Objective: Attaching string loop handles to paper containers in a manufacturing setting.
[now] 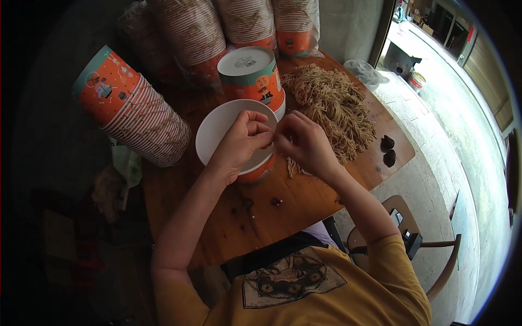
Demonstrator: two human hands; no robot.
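An orange paper bucket with a white inside (215, 127) stands upright on the wooden table in front of me, its mouth facing up. Over its right rim, my left hand (244, 140) and my right hand (305, 142) meet with fingertips pinched close together. Whatever lies between the fingers is too small to make out. Right beside my right hand is a large heap of tan cords (331, 108), and a few loose ends hang below that hand. Directly behind the open bucket, an upside-down stack of orange and green buckets (247, 76) shows its white base.
A tall stack of nested buckets (133, 106) leans at the left. Plastic-wrapped bucket stacks (244, 22) line the back. Two dark lumps (389, 151) lie near the table's right edge. A wooden chair (399, 217) with small dark devices stands at the right.
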